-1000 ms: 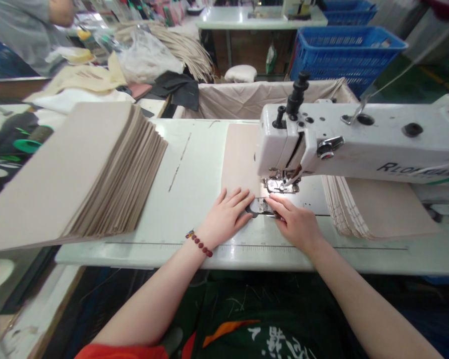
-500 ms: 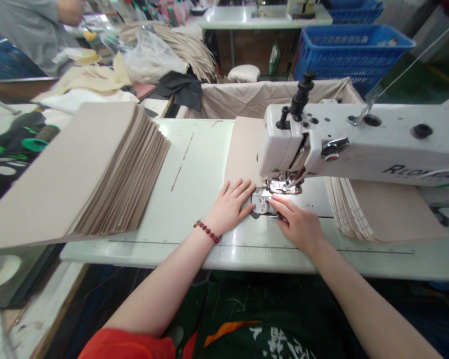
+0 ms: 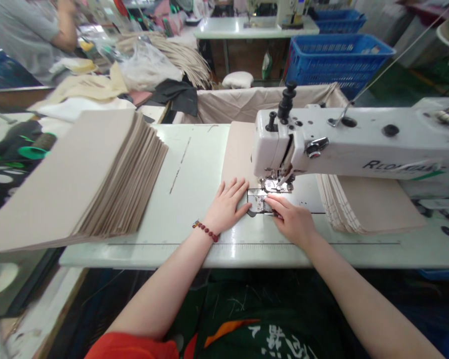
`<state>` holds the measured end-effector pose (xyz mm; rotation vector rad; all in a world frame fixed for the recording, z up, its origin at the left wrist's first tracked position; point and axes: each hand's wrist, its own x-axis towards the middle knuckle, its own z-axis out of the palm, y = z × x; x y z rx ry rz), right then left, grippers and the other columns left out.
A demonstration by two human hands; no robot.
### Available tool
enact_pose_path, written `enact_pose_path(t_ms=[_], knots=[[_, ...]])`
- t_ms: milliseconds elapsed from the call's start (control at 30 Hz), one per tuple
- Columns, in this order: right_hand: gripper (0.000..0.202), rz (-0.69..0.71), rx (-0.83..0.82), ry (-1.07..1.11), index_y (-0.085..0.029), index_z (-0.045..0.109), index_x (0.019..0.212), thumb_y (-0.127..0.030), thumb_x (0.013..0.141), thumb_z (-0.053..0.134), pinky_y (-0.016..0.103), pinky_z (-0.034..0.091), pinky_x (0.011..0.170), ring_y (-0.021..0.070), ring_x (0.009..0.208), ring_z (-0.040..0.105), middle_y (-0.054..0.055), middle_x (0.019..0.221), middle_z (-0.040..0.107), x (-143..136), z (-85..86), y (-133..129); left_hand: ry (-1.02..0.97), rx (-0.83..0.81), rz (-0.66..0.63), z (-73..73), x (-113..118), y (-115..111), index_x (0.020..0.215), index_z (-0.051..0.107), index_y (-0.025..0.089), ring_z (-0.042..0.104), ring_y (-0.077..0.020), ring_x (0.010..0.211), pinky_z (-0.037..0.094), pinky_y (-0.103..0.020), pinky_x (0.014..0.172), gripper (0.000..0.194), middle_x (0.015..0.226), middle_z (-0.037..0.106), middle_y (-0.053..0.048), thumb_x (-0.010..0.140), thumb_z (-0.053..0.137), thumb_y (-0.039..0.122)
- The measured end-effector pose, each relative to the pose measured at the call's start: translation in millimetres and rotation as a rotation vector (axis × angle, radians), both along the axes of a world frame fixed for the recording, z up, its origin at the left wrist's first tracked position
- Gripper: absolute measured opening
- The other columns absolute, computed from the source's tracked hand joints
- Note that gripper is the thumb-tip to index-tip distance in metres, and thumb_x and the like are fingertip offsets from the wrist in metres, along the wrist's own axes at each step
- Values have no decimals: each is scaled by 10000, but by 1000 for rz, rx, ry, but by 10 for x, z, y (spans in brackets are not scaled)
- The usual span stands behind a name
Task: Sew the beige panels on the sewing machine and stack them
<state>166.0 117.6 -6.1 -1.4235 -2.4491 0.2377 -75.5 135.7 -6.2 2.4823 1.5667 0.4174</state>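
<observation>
My left hand (image 3: 227, 208) lies flat on the pale sewing table, fingers spread, its fingertips at the near edge of a beige panel (image 3: 238, 144). That panel runs back beside the head of a white sewing machine (image 3: 272, 144), which hides part of it. My right hand (image 3: 294, 219) is curled at the metal needle plate (image 3: 255, 195), index finger stretched toward the lit presser foot (image 3: 276, 185). Something small and dark shows under its fingers, too hidden to name.
A tall stack of beige panels (image 3: 93, 164) leans at the left. Panels with stitched edges (image 3: 377, 202) lie under the machine arm at the right. Behind the table are a cloth-lined bin (image 3: 224, 104) and blue crates (image 3: 340, 57). Another person (image 3: 26, 35) is at the far left.
The view has shifted slightly, so the machine and panels sit further left in it. Both hands keep nearly the same place by the needle plate.
</observation>
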Motion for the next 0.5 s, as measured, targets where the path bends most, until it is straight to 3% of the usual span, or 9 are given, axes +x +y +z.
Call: enact_pose_path(t_ms=[367,433,500], knots=[[487,-29,-8,9,-320,509,1388,-211,913,485,346,530,872,216,1136,615,-17,1452,518,-11,17,-36,53,59,13,-48,31,-6,1549,252,175,189,-261,1487,112,-460,1217,675,1594,274,-65,984,425,501],[474,-25,-4,6,-314,514,1381,-218,918,481,344,527,874,215,1145,609,-19,1449,521,-12,23,-47,50,83,38,-4,46,3,1525,310,185,285,-273,1449,118,-470,1208,663,1546,376,-81,970,448,522],[468,-28,-2,-2,-311,516,1377,-219,919,477,342,522,878,214,1153,604,-15,1444,526,-17,33,-53,60,112,168,67,43,-3,1446,440,208,458,-277,1322,160,-478,1187,579,1377,569,-91,970,439,538]])
